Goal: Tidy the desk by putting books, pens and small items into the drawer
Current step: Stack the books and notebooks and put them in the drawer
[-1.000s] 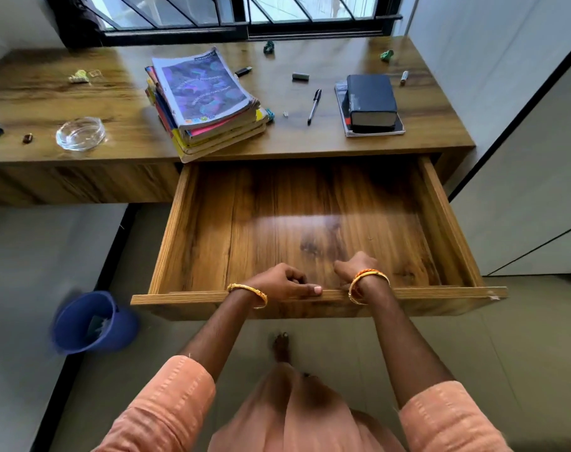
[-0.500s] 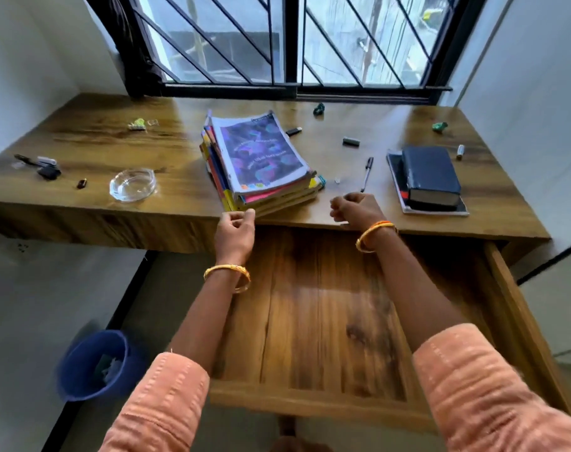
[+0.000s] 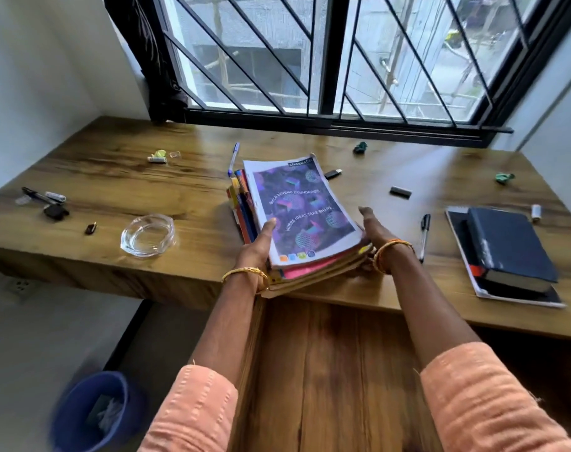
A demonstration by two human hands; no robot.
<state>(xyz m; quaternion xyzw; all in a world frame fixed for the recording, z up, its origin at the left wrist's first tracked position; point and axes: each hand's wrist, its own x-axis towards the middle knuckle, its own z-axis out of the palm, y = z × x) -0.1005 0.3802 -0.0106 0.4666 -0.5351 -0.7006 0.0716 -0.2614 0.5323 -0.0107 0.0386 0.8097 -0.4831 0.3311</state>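
A stack of books [image 3: 302,216] with a purple cover on top lies at the desk's front edge. My left hand [image 3: 256,252] grips its near left corner, thumb on the cover. My right hand [image 3: 375,231] holds the right side of the stack, thumb raised. The wooden drawer [image 3: 326,370] stands pulled out below my arms. A dark blue book [image 3: 509,246] lies on a thin notebook at the right. A black pen [image 3: 424,231] lies just right of my right hand, and a blue pen [image 3: 233,156] behind the stack.
A glass ashtray [image 3: 147,236] sits left of the stack. Small items are scattered: a black pen and clip [image 3: 46,202] at far left, a black stick [image 3: 400,192], green bits [image 3: 504,177] near the window. A blue bin [image 3: 92,412] stands on the floor.
My hands went from the drawer's front rail up to the desk and took hold of the book stack on both sides. The view tilted up toward the window.
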